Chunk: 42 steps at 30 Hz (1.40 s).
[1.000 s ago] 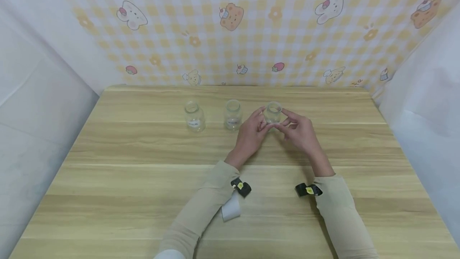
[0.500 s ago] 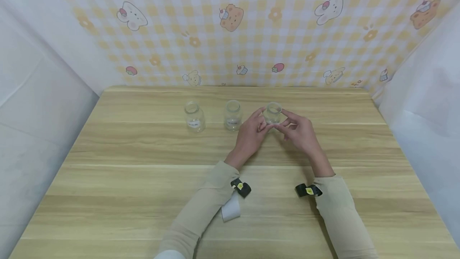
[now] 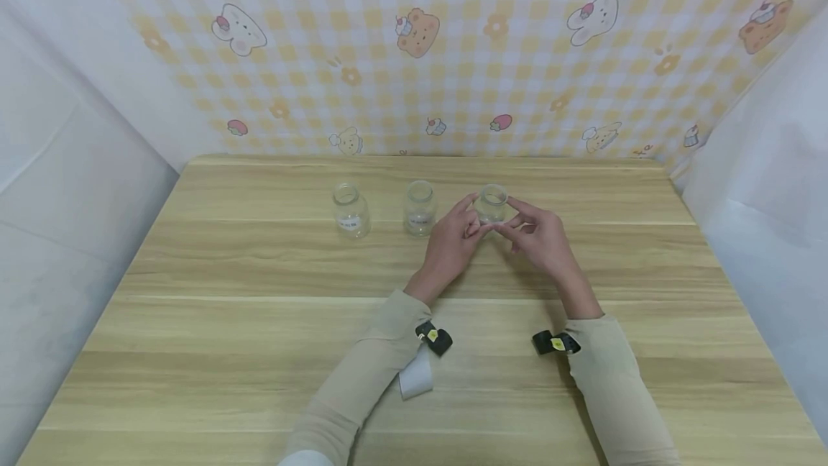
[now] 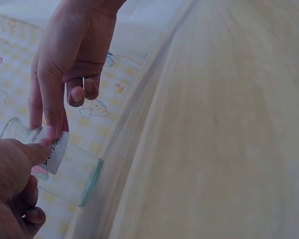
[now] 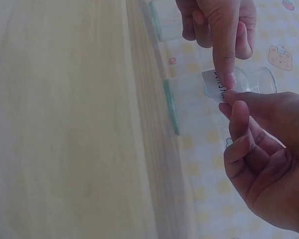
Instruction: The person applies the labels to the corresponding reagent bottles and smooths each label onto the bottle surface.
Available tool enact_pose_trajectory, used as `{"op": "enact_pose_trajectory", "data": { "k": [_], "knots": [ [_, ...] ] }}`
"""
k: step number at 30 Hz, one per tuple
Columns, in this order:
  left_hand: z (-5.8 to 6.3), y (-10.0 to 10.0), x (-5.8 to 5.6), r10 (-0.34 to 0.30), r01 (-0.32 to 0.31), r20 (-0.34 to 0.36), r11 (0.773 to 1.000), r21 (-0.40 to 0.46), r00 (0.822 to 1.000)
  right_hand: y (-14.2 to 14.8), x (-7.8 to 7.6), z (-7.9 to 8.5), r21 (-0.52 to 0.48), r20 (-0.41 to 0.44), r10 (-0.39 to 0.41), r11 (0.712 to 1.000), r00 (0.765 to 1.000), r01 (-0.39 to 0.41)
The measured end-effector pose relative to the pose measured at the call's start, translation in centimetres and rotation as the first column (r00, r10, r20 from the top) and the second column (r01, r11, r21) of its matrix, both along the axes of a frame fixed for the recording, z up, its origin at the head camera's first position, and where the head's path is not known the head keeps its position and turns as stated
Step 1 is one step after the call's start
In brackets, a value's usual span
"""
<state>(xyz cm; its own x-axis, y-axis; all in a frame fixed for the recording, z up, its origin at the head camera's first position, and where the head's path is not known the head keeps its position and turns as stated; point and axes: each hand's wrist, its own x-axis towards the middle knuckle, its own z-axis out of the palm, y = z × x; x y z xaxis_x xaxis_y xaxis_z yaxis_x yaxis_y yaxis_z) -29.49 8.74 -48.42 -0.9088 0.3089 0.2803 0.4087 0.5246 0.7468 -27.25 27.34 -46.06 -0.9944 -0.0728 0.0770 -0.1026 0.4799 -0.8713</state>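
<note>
A clear glass jar (image 3: pixel 494 211) stands upright at the right end of a row of jars. My left hand (image 3: pixel 451 241) grips it from the left, and my right hand (image 3: pixel 542 237) grips it from the right. Both thumbs meet at the front, pressing a white label (image 4: pixel 59 153) with dark writing against the glass. Forefingers reach up along the jar's sides near its neck. The right wrist view shows the jar's greenish base (image 5: pixel 172 107) and the thumbs on the label, which they partly cover.
Two similar labelled jars, one in the middle (image 3: pixel 420 208) and one at the left (image 3: pixel 351 213), stand on the wooden table (image 3: pixel 226 322). A white piece (image 3: pixel 416 377), partly hidden, lies by the left forearm. Behind the table hangs a checked cloth (image 3: pixel 453 85).
</note>
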Motion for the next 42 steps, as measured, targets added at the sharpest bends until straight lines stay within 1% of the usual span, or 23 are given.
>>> {"op": "enact_pose_trajectory", "data": {
  "k": [12,31,42],
  "knots": [
    [0.31,0.03,0.11,0.000,0.000,-0.005,1.000,-0.010,1.000,-0.09,0.09,0.35,0.038,-0.004,0.000,0.999,1.000,0.000],
    [0.15,0.06,-0.05,-0.006,0.006,-0.009,1.000,-0.016,1.000,-0.06,0.34,0.69,0.100,-0.027,0.014,0.995,1.000,-0.011],
    [0.11,0.02,-0.04,-0.011,0.010,-0.045,1.000,-0.016,0.999,0.19,0.10,0.33,0.117,-0.029,0.020,0.993,0.999,-0.017]
  ]
}}
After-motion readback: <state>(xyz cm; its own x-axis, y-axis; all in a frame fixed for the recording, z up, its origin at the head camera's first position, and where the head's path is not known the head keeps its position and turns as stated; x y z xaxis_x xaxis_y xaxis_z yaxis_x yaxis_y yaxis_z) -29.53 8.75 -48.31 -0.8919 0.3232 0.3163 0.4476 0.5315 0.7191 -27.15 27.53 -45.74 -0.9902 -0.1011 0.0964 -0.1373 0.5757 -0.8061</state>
